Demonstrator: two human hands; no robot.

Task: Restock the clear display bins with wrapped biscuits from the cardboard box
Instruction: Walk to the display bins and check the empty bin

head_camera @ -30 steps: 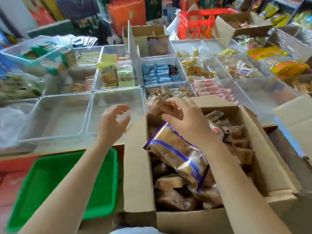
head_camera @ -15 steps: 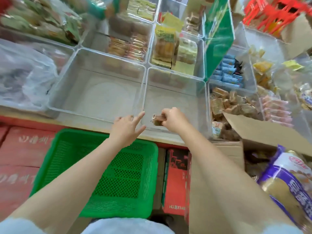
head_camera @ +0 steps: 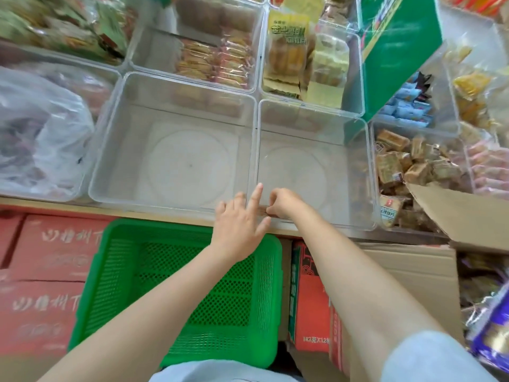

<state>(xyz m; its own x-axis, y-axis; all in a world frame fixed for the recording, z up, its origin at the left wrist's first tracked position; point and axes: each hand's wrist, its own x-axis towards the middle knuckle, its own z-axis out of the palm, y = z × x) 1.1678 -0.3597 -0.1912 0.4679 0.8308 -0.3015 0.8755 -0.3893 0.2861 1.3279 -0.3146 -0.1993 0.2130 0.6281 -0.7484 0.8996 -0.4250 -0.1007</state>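
While the right hand [head_camera: 282,202] pinches a wrapped biscuit [head_camera: 264,211] at the near rim of the clear bin [head_camera: 369,166] in the middle of the frame, the left hand [head_camera: 239,219] sits just beside it with fingers spread and straight, holding nothing, one finger raised along the wall between the two near bins. Only a sliver of the biscuit shows between the hands, low and close to the front wall. This bin looks bare inside, as does its neighbour [head_camera: 110,150] to the left, so the restocking here seems barely begun.

To do the step well, the biscuit is best set flat against the front corner, so that later ones can line up in rows rather than pile loosely. The left hand can steady the rim or square the piece up, but it should not crowd the release. The bin at centre right [head_camera: 399,164] already holds the same brown biscuits heaped untidily; a neater start here would help. The cardboard box [head_camera: 468,210] lies at the right edge of the frame, its flap overlapping that bin, so each return reach is short. The green basket [head_camera: 91,285] below the counter [head_camera: 165,217] plays no part.
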